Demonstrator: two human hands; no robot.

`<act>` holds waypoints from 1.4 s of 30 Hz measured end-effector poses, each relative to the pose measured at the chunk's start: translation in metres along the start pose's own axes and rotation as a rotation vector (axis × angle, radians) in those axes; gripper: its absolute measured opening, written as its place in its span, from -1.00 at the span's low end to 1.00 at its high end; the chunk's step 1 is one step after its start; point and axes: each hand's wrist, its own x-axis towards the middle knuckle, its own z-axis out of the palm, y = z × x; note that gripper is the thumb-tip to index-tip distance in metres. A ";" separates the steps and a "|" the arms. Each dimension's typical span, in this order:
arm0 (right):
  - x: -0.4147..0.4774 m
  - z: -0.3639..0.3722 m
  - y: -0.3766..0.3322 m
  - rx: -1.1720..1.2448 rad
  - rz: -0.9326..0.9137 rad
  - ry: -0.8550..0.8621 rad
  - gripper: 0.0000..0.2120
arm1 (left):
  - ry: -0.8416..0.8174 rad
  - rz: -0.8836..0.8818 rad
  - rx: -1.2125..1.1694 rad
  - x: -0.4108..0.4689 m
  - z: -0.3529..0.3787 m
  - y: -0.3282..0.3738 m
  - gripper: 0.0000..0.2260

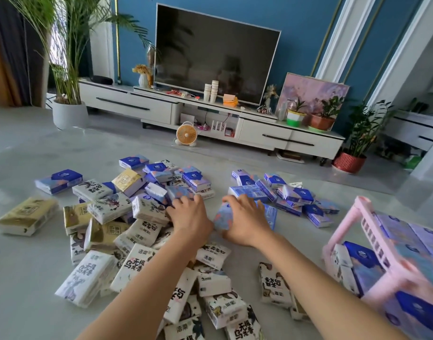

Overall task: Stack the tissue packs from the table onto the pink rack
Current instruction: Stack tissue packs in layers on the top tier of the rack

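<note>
Mid-table, the right hand point(245, 219) grasps a blue-and-pink tissue pack point(221, 218), the left hand point(189, 214) lies on the heaped white packs point(142, 231) beside it, grip unclear, with loose blue packs point(296, 195) scattered toward the part-filled pink rack point(339, 235) at the right edge.

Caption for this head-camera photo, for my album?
Left hand on scattered tissue packs, right hand gripping a blue pack, pink rack alongside.

Your right hand point(245, 219) grips a blue pack point(221, 218); your left hand point(189, 215) lies just beside it on the heap of packs point(137, 231). The pink rack point(350, 217), holding packs, stands at your right.
</note>
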 end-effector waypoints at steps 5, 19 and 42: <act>-0.042 -0.078 0.002 0.097 -0.144 0.223 -0.34 | 0.289 -0.048 -0.463 -0.014 -0.056 0.027 -0.46; -0.178 -0.149 0.183 0.607 0.226 0.217 -0.56 | -0.137 0.453 -1.433 -0.084 -0.098 0.192 -0.61; -0.214 -0.170 0.213 0.815 0.489 0.331 -0.45 | -0.215 0.929 -0.452 -0.102 -0.069 0.227 -0.45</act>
